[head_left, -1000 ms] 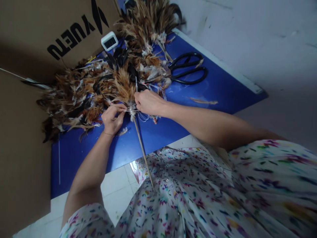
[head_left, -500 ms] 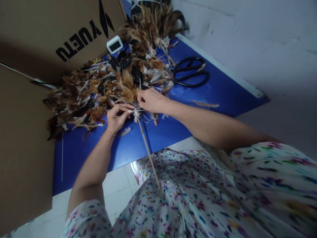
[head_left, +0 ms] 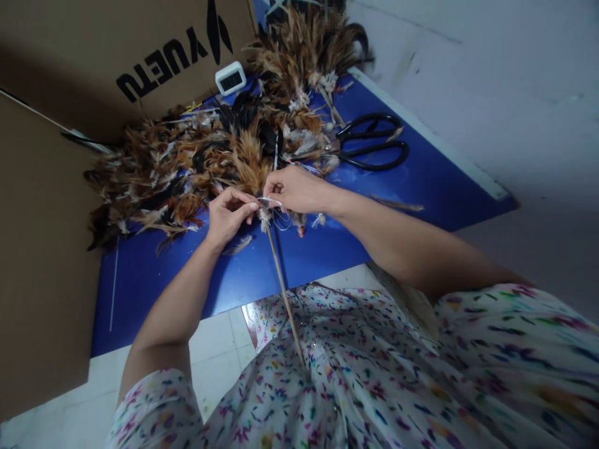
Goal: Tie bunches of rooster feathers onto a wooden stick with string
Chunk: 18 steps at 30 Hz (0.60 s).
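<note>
A thin wooden stick (head_left: 283, 284) runs from my lap up to the table edge, its far end covered by a bunch of brown feathers (head_left: 249, 156) with whitish quill ends. At that end, my left hand (head_left: 230, 213) pinches a white string (head_left: 269, 200) between thumb and fingers. Close beside it on the right, my right hand (head_left: 296, 189) is closed, with the string running to its fingertips. A loose loop of string hangs below the right fingers. The fingers hide part of where the feathers meet the stick.
Black-handled scissors (head_left: 372, 142) lie right of the hands. Loose feathers (head_left: 154, 168) cover the blue table (head_left: 154, 280) at left, with a larger feather bundle (head_left: 299, 50) behind. A white digital timer (head_left: 231, 78) stands by a cardboard box (head_left: 93, 37).
The string, pulled straight across the quill ends before, now curves in a small arc between my hands. My right hand has dropped slightly relative to the feathers. The whole view has shifted a little.
</note>
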Each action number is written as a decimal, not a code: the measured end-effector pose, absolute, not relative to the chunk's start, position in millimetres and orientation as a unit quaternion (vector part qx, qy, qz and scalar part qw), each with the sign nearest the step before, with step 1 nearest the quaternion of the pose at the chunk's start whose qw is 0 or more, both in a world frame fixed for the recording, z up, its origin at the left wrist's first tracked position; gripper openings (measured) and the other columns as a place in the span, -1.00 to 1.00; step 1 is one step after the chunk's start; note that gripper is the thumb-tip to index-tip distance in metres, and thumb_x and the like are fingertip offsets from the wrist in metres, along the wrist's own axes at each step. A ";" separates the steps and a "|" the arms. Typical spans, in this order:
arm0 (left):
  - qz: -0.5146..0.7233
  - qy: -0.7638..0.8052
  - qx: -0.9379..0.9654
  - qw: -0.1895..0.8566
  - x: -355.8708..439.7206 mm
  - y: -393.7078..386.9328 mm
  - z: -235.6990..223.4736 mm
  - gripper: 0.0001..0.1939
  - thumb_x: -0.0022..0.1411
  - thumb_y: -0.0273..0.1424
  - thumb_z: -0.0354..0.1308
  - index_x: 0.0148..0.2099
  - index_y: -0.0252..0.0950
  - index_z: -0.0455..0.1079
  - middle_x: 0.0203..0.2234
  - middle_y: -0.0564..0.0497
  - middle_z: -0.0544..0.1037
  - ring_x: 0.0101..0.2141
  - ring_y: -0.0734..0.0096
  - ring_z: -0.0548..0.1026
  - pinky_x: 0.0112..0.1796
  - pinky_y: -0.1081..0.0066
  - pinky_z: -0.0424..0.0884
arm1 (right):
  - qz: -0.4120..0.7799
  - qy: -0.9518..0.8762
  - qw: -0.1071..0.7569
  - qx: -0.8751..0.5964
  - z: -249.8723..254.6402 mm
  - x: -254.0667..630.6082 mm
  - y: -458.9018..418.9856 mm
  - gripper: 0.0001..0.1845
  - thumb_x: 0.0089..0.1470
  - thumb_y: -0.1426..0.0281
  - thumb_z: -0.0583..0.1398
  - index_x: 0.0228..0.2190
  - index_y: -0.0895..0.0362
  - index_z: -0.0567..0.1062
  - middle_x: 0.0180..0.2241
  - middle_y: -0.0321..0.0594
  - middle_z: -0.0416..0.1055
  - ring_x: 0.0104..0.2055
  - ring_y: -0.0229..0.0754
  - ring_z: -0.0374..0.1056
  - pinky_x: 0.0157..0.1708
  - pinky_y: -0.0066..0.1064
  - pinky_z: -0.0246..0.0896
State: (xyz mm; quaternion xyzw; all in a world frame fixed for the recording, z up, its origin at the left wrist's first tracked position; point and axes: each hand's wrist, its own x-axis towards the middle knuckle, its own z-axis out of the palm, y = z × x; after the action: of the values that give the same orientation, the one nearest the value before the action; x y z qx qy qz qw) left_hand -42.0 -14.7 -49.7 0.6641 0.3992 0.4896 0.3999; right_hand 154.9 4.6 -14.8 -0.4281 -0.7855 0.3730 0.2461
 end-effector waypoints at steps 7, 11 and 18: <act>0.492 0.426 0.659 0.376 -35.5 -16.7 -51.3 -0.61 -0.06 -0.25 0.42 -0.38 -0.27 0.24 -0.54 0.12 0.52 -0.66 0.61 0.39 -0.62 0.55 0.29 | 0.441 -0.746 0.270 -0.420 -21.6 151.7 7.2 -0.85 -0.03 0.56 0.17 -0.40 0.25 0.55 -0.59 -0.30 0.42 -0.58 -0.38 0.28 -0.51 -0.52 0.13; 0.469 0.449 0.677 0.345 -31.8 -20.0 -51.0 -0.71 0.01 -0.27 0.38 -0.37 -0.29 0.35 -0.61 0.15 0.44 -0.67 0.62 0.36 -0.62 0.55 0.27 | 0.480 -0.718 0.310 -0.398 -22.3 151.0 7.7 -0.84 -0.09 0.60 0.20 -0.37 0.24 0.52 -0.61 -0.36 0.40 -0.61 -0.40 0.26 -0.54 -0.54 0.13; 0.442 0.490 0.701 0.270 -29.0 -27.9 -54.1 -0.85 0.10 -0.33 0.28 -0.30 -0.31 0.47 -0.52 0.07 0.52 -0.63 0.59 0.42 -0.56 0.54 0.33 | 0.494 -0.725 0.314 -0.363 -23.3 151.2 7.0 -0.76 -0.16 0.65 0.21 -0.37 0.19 0.44 -0.58 -0.38 0.41 -0.55 -0.38 0.29 -0.51 -0.55 0.12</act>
State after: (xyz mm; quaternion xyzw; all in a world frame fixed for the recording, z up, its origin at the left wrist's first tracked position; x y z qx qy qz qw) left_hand -29.0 -27.9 -54.1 0.7013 0.4901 0.4419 0.2696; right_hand 151.2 7.0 -23.3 -0.3628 -0.7249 0.4942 0.3142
